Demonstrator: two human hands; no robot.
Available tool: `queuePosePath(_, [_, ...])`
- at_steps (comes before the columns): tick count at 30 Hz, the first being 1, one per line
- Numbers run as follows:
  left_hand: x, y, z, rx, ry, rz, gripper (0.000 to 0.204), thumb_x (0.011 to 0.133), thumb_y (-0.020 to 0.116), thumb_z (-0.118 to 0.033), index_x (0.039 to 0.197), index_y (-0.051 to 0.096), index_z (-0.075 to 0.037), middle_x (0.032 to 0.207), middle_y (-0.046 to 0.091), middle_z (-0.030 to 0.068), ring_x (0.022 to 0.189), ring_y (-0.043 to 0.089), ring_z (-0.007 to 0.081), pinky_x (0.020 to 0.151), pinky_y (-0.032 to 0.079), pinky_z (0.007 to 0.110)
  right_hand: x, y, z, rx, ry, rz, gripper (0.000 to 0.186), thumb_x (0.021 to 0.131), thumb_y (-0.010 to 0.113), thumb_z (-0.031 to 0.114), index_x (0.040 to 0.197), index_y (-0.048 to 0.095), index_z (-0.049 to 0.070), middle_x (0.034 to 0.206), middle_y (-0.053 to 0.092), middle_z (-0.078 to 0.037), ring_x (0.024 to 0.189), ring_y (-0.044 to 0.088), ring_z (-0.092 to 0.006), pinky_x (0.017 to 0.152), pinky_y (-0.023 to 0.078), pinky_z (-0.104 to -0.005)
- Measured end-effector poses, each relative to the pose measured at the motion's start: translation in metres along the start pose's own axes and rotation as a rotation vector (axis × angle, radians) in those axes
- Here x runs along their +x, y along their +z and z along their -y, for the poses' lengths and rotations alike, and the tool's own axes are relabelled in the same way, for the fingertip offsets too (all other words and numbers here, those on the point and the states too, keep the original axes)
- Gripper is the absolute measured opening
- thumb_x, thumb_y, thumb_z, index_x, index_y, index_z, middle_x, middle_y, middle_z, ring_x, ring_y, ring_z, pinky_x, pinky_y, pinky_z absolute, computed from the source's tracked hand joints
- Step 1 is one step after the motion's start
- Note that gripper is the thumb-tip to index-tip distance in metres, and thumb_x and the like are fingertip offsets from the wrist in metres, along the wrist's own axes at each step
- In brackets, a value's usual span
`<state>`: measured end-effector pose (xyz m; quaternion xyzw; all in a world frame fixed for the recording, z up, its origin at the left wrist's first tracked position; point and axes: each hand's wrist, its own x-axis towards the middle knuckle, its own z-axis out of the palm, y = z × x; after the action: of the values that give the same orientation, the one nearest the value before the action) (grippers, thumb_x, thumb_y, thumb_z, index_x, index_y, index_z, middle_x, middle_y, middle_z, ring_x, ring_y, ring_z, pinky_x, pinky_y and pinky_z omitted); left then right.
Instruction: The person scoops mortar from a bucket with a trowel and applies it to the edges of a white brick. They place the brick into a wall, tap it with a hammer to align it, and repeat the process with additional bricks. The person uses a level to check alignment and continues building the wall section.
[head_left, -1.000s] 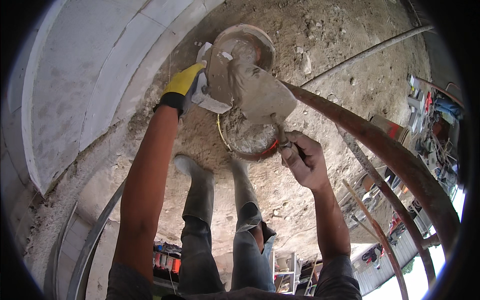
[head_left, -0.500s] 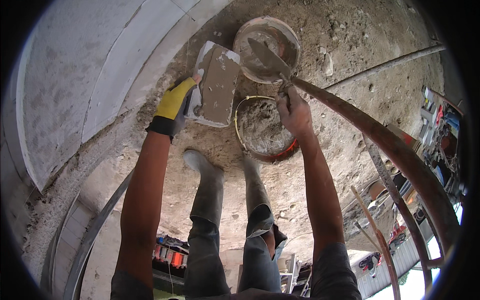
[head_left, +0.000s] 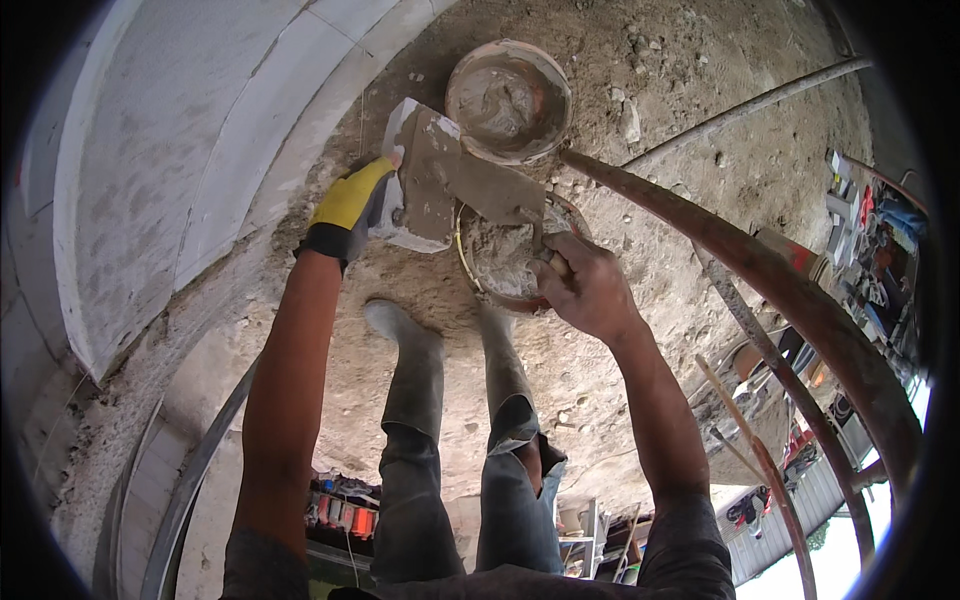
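My left hand (head_left: 352, 207), in a yellow and dark glove, grips the left side of a pale rectangular block (head_left: 400, 236). Grey-brown mortar (head_left: 428, 165) coats the block's upper face. Bare, my right hand (head_left: 588, 282) is wrapped round the handle of a trowel (head_left: 497, 188). The trowel's mortar-smeared blade points left, with its tip over the block's right edge; whether it touches cannot be made out. Beneath the blade and my right hand stands a bucket (head_left: 492, 262) of mortar, partly covered. Beyond it is a second round bucket (head_left: 508, 100) with wet mortar inside.
A wall of pale blocks (head_left: 225, 120) curves along the left, with a thin string near it. Rusty poles (head_left: 745, 235) cross the right side. Tools and clutter (head_left: 885, 270) lie at the far right. My boots (head_left: 400, 325) stand on rough, dusty ground.
The trowel has moved from over the far bucket toward me and left, its blade now reaching the block. My right hand came nearer; my left hand still holds the block.
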<state>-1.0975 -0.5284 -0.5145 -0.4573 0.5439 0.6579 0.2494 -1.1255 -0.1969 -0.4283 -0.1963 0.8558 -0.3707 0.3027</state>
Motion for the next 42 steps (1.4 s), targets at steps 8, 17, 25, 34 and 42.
queuePosePath(8, [-0.025, 0.018, -0.006, -0.024, 0.058, -0.015, 0.032, 0.085, 0.078, -0.042, 0.097, 0.072, -0.013, 0.084, 0.061, -0.0037, 0.075, 0.05, 0.0093, 0.067, 0.039, 0.026, 0.055, 0.005, -0.033, -0.197, -0.089, -0.04, 0.021, 0.086, 0.07, 0.021, 0.098, 0.064, 0.006, 0.089, 0.069, -0.013, 0.075, 0.069, -0.0362, 0.071, 0.057, -0.0462])
queuePosePath(17, [-0.005, 0.021, 0.008, -0.26, -0.025, -0.099, 0.027, 0.088, 0.077, -0.039, 0.077, 0.062, -0.019, 0.065, 0.045, -0.0082, 0.062, 0.037, 0.0077, 0.059, 0.027, 0.028, -0.011, -0.011, -0.006, -0.315, -0.303, 0.025, 0.026, 0.082, 0.077, 0.016, 0.101, 0.065, 0.002, 0.083, 0.065, -0.011, 0.064, 0.066, -0.0282, 0.055, 0.055, -0.0387])
queuePosePath(25, [-0.051, 0.023, -0.009, -0.378, -0.009, -0.01, 0.042, 0.092, 0.074, -0.031, 0.124, 0.07, -0.005, 0.115, 0.072, 0.0037, 0.101, 0.068, 0.0135, 0.088, 0.051, 0.025, 0.003, 0.028, -0.049, -0.29, -0.085, -0.374, 0.025, 0.082, 0.077, 0.015, 0.101, 0.064, 0.006, 0.088, 0.063, -0.009, 0.07, 0.066, -0.0279, 0.058, 0.055, -0.0387])
queuePosePath(34, [-0.063, 0.021, 0.002, -0.297, 0.191, 0.041, 0.04, 0.092, 0.075, -0.026, 0.124, 0.069, -0.002, 0.116, 0.071, 0.0059, 0.102, 0.068, 0.0145, 0.089, 0.051, 0.025, -0.001, 0.04, -0.094, -0.525, -0.047, -0.44, 0.02, 0.085, 0.074, 0.015, 0.096, 0.059, 0.009, 0.095, 0.063, -0.009, 0.079, 0.067, -0.0299, 0.064, 0.057, -0.0413])
queuePosePath(42, [-0.057, 0.03, 0.001, -0.245, 0.068, 0.031, 0.025, 0.089, 0.077, -0.027, 0.108, 0.074, -0.01, 0.094, 0.071, -0.0004, 0.084, 0.065, 0.0098, 0.076, 0.05, 0.024, 0.019, 0.03, -0.041, -0.319, -0.133, -0.31, 0.02, 0.085, 0.072, 0.014, 0.097, 0.059, 0.007, 0.087, 0.064, -0.01, 0.073, 0.068, -0.0322, 0.061, 0.057, -0.0429])
